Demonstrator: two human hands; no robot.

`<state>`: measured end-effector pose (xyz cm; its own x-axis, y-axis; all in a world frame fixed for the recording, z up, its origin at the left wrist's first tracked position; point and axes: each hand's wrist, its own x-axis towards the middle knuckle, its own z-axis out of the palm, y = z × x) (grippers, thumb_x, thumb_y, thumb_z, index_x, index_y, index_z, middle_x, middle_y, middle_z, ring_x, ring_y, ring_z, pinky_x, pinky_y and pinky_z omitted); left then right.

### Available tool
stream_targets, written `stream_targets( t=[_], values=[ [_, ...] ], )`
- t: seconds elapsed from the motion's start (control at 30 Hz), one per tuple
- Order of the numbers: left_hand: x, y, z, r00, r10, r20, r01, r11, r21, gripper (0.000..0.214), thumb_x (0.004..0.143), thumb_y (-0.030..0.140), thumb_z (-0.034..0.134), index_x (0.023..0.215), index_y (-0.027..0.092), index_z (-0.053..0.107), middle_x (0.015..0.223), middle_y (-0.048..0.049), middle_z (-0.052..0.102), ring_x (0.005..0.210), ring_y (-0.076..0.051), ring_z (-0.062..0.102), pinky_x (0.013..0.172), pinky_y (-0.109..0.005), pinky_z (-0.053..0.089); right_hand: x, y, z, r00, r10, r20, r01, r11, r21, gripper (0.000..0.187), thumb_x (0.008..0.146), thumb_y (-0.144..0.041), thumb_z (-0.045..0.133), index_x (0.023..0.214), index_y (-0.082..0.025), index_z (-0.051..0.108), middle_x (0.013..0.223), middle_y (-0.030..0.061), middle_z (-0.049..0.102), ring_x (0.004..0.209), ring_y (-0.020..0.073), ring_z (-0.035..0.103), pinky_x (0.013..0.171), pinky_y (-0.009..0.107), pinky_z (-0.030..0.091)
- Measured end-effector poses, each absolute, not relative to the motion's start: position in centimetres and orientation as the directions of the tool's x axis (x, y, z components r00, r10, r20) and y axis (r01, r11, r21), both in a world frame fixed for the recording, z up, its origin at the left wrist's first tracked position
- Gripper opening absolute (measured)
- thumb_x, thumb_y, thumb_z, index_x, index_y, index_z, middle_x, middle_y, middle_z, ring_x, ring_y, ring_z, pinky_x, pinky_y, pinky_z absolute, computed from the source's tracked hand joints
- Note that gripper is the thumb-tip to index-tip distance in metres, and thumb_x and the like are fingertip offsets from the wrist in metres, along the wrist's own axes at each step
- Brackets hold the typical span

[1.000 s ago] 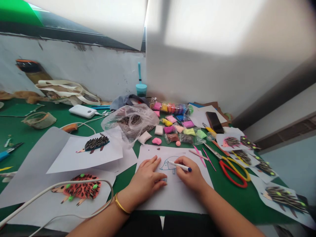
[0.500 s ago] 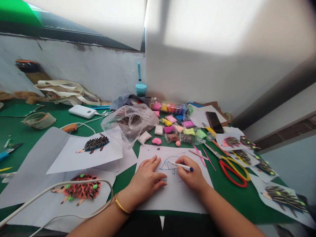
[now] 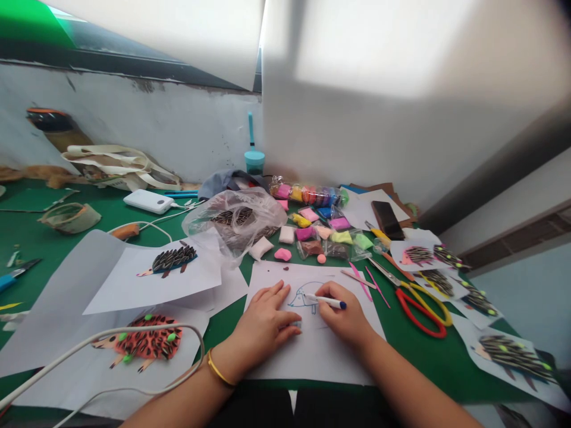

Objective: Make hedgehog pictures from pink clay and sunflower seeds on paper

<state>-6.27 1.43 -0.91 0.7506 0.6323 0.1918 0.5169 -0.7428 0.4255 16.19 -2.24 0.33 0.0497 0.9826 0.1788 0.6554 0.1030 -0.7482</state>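
Green tbl [image 3: 27, 232]: plastic bag [image 3: 265, 209] w/ dark seeds [image 3: 234, 216], R hand [image 3: 347, 315] round white pen [image 3: 331, 302], L hand [image 3: 264, 316] spread flat on paper [image 3: 312, 356].

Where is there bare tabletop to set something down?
One green tabletop patch lies between the large scissors, right forearm and nearest right-hand hedgehog picture; another between the fabric pouch and blue-handled tool. It's crowded around the clay packets.
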Motion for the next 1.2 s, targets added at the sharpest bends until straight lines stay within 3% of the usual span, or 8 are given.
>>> stream_targets(
  t=[0.9,1.1,1.2],
  values=[
    [-6.3,1.4,-0.8,0.749,0.632,0.201,0.515,-0.745,0.424,0.023,0.085,0.038,0.069,0.107,0.033,0.073,0.145,-0.0099,0.048,0.137,-0.035,0.037,0.107,-0.056,0.034,16.4,-2.7,0.9,0.045,0.983,0.177,0.620,0.111,-0.777,0.007,0.075,-0.018,0.050,0.073,-0.020,0.056,0.068,0.0004,0.060,0.065,0.0164,0.055,0.059,0.027,0.043],
    [-6.4,1.4,-0.7,0.750,0.631,0.197,0.513,-0.744,0.428,0.023,0.085,0.039,0.068,0.107,0.033,0.073,0.144,-0.0098,0.049,0.138,-0.035,0.037,0.107,-0.055,0.034,16.7,-3.4,0.9,0.085,0.967,0.240,0.562,0.153,-0.813,0.013,0.078,-0.019,0.053,0.088,-0.021,0.060,0.084,0.0033,0.065,0.079,0.0189,0.061,0.071,0.029,0.049],
    [-6.4,1.4,-0.7,0.749,0.633,0.195,0.515,-0.742,0.429,0.023,0.085,0.039,0.068,0.107,0.033,0.073,0.146,-0.0091,0.048,0.138,-0.035,0.037,0.107,-0.055,0.033,16.6,-3.7,0.9,0.072,0.966,0.247,0.580,0.161,-0.798,0.009,0.079,-0.020,0.053,0.085,-0.021,0.061,0.083,0.0034,0.065,0.078,0.0193,0.062,0.071,0.030,0.049]
  ],
)
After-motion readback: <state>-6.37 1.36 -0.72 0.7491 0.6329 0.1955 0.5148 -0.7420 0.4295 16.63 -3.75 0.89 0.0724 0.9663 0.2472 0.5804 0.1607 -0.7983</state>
